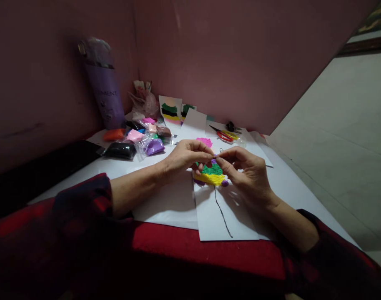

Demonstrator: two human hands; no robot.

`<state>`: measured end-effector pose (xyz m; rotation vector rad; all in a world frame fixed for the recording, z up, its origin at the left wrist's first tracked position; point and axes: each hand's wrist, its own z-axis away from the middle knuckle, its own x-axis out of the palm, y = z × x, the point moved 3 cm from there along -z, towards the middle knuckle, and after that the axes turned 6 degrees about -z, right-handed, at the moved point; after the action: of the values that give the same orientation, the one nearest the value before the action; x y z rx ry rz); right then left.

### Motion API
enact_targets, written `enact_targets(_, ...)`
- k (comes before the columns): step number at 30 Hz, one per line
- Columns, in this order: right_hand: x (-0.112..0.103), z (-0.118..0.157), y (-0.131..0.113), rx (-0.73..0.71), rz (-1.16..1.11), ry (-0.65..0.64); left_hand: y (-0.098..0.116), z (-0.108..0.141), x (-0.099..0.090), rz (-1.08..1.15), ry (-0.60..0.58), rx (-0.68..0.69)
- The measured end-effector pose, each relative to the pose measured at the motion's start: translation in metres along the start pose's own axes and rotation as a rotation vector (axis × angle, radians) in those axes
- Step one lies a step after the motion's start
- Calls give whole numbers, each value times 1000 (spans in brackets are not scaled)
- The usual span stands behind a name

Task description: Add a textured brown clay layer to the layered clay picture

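Observation:
My left hand [190,155] and my right hand [245,168] meet fingertip to fingertip, both closed in a pinch. Between them is a small dark bit of modelling clay [214,157], largely covered by the fingers. Right below lies a white sheet [209,225] bearing a clay picture. Its bands are a pink patch [204,142], a green band [212,168] and a yellow band [209,179], with purple clay [224,183] at the lower edge. A thin dark line [220,209] runs down from the yellow band. My hands hide part of the picture.
Bagged clay, including a black pack [120,150] and a purple pack [155,146], lies left of my hands. Behind stand a purple tumbler [104,91] and a painted card [171,110]. Red-handled scissors [224,136] lie at the back right. Pink walls [209,54] enclose the table.

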<state>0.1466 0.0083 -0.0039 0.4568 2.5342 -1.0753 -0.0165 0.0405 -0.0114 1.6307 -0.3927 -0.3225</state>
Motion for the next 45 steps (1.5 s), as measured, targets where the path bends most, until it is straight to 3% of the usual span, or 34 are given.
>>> enact_targets(5,0,0,-1,-14,4,5,2,1,0,13,12,-14)
enact_targets(12,1,1,0,-6,-21,-3,-1,1,2,-18,-67,-36)
enact_targets(45,3,0,6,-40,-54,-35,-3,-1,1,6,-25,-73)
